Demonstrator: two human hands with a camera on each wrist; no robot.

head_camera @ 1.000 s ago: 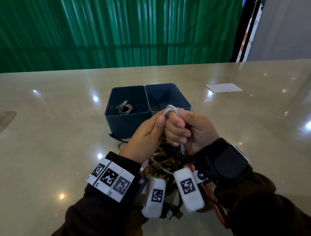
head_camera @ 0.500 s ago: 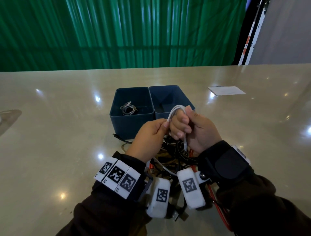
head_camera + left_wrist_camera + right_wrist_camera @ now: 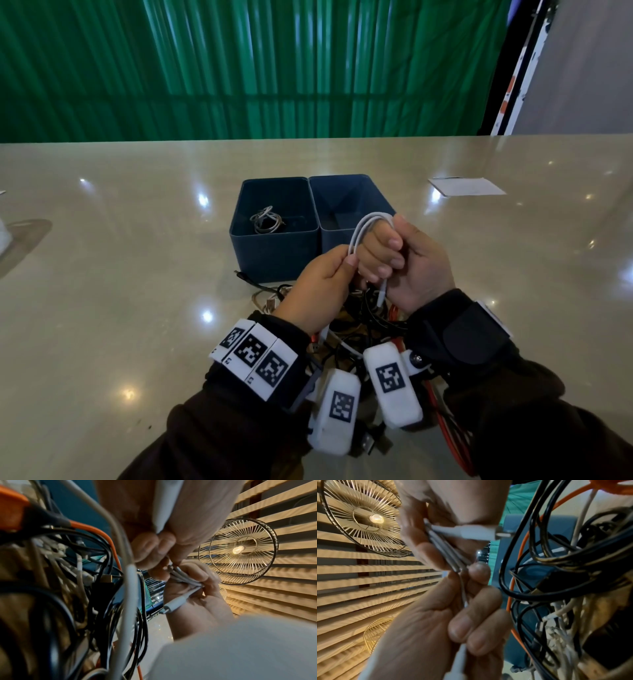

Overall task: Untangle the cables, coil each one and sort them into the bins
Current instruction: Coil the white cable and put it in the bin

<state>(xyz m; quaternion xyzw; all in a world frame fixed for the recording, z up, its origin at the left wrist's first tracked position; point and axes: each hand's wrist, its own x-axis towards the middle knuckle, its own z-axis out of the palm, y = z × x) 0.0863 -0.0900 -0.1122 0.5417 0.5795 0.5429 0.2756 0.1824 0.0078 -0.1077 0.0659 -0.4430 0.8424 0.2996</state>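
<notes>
Thin white charging cable [image 3: 364, 229]: looped in several turns round the curled fingers of the right hand [image 3: 407, 260], which grips it; one white plug end hangs below that fist. Left hand [image 3: 322, 281]: pinches the same loop between thumb and fingertip, just left of the right hand, touching it. Tangle of black, orange and white cables [image 3: 363, 318]: on the glossy beige desk [image 3: 102, 274], directly beneath both hands. Two dark blue rectangular plastic bins [image 3: 274, 250]: side by side just beyond the hands; the left one holds a small grey coil [image 3: 265, 221].
</notes>
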